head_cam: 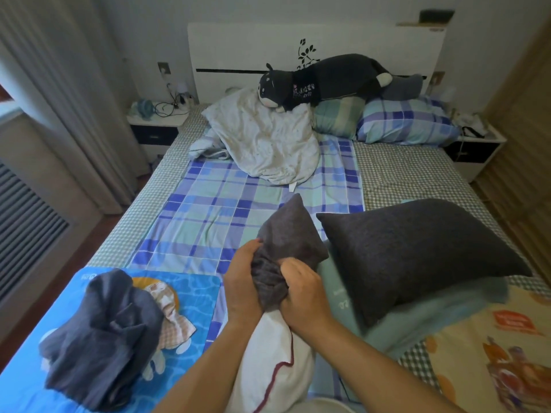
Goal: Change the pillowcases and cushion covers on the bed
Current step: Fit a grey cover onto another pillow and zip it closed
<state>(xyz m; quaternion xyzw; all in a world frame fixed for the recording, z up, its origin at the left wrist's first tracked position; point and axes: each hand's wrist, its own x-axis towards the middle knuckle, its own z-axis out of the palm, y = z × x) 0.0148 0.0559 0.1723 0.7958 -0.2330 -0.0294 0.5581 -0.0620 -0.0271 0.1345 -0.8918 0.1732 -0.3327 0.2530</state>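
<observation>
Right, nearest me one white cushion [274,362] stands on end, long axis running away up the bed, its far end inside one dark grey cover [286,242]. My left hand [243,281] and right hand [301,290] both clutch the cover's bunched mouth. One covered grey cushion [417,251] lies right; two checked pillows [387,120] sit beyond.

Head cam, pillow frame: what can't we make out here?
- White pillow: lower end cut by the bottom edge, top inside the dark cover.
- Fingertips of left hand and right hand: buried in bunched cover.
- Plush toy lettering: too small.
</observation>
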